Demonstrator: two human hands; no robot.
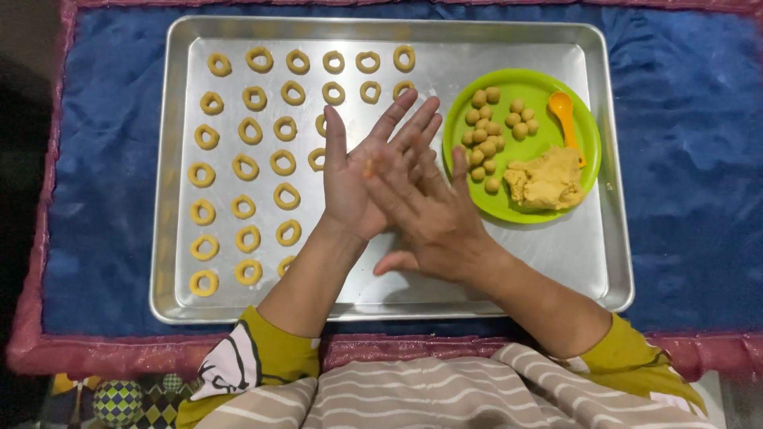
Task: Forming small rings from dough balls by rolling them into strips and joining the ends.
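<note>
A small yellow dough piece [369, 167] lies pressed between the flat left hand [354, 179] and right hand [429, 214], palms together, the green round plastic plate [584, 139] nearer the right

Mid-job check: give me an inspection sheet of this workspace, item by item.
Surface: metal tray on a blue cloth.
Job's things: dough rings in rows on the tray; green plate with dough balls, a dough lump and an orange spoon.
Clutter: nothing seen.
Grippers: left hand and right hand pressed palm to palm over the tray; a bit of dough shows between them.
Cables: nothing seen.
Surroundings: red border round the cloth.
</note>
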